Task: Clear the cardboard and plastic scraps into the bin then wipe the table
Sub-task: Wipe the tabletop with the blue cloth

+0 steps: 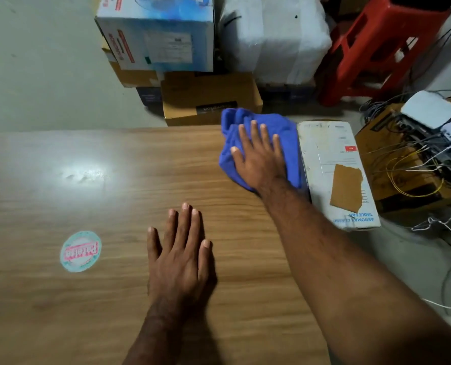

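A person wipes the wooden desk (113,180), the second half of the job by the look of it: no cardboard or plastic scraps show on its surface. The right hand (258,159) lies flat, fingers straight and spread, pressing a bunched blue cloth (248,122) onto the far right corner of the desk, just beside a white box (324,154) standing off the desk's right edge. The left hand (182,248) rests palm down on the bare wood nearer the person, its grip released and holding nothing. The cloth is crumpled and soft, part of it lapping past the desk's far edge. Next, the cloth would likely need drawing back across the desk toward the round sticker (80,251) at the left, under steady pressure.
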The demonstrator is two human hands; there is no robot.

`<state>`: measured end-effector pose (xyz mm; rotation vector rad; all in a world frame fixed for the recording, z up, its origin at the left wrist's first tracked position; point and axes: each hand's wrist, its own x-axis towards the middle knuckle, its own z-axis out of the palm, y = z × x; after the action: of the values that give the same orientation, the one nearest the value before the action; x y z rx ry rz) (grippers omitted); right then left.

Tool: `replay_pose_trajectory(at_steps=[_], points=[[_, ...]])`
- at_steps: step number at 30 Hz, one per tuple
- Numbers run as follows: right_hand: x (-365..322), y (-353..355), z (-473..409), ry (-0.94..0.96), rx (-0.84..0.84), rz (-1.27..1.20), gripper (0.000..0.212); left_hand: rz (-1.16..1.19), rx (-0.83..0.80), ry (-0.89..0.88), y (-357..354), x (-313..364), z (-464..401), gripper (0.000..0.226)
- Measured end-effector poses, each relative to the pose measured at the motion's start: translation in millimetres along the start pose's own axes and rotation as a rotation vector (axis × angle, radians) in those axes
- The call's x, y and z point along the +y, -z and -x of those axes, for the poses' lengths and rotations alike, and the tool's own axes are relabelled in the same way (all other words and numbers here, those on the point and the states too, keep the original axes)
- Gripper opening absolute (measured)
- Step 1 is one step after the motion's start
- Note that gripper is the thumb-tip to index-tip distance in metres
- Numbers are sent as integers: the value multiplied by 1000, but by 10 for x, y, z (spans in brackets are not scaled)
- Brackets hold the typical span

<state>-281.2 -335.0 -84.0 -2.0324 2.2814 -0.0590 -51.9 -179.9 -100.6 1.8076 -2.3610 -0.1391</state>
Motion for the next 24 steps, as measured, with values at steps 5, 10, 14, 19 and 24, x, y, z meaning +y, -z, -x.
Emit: replay_pose_trajectory(at_steps=[5,10,14,19,24], points=[[-299,-137,417,151,29,-23,70,-18,-53,-4,-3,-18,0,61],[-150,-161,1118,-17,73,-6,67,9,-73,5,-25,-33,11,61],[-207,-137,2134,-54,95,44,64,49,-69,27,-19,-12,18,61],[-709,-242,3477,1,27,48,64,49,-112,34,23,-22,9,61],[-790,-257,3682,130,52,55,64,124,-130,26,203,-136,184,65]])
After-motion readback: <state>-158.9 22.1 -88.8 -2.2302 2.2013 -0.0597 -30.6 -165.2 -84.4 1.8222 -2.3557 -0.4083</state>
